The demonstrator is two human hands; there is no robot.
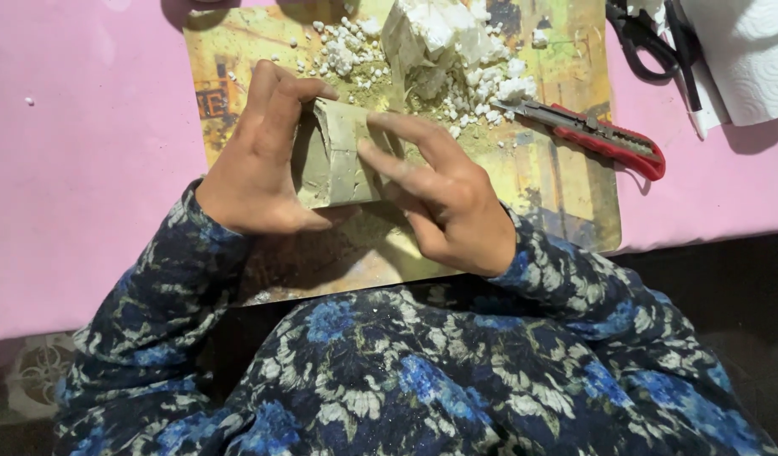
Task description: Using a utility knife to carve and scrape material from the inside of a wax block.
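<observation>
A greyish-green block of clay (334,156) with a raised curved strip on top rests on a printed yellowish board (566,194). My left hand (258,160) cups the block's left side, thumb underneath and fingers curled over its top edge. My right hand (444,190) presses on the block's right side, with index and middle fingers laid flat across its surface. Both sleeves are dark blue with a floral print.
A white crumbly lump (435,34) with several loose white bits lies at the board's far end. A red utility knife (596,135) lies to the right on the board. Black scissors (647,38) and a white paper towel (744,51) sit on the pink tablecloth (85,169).
</observation>
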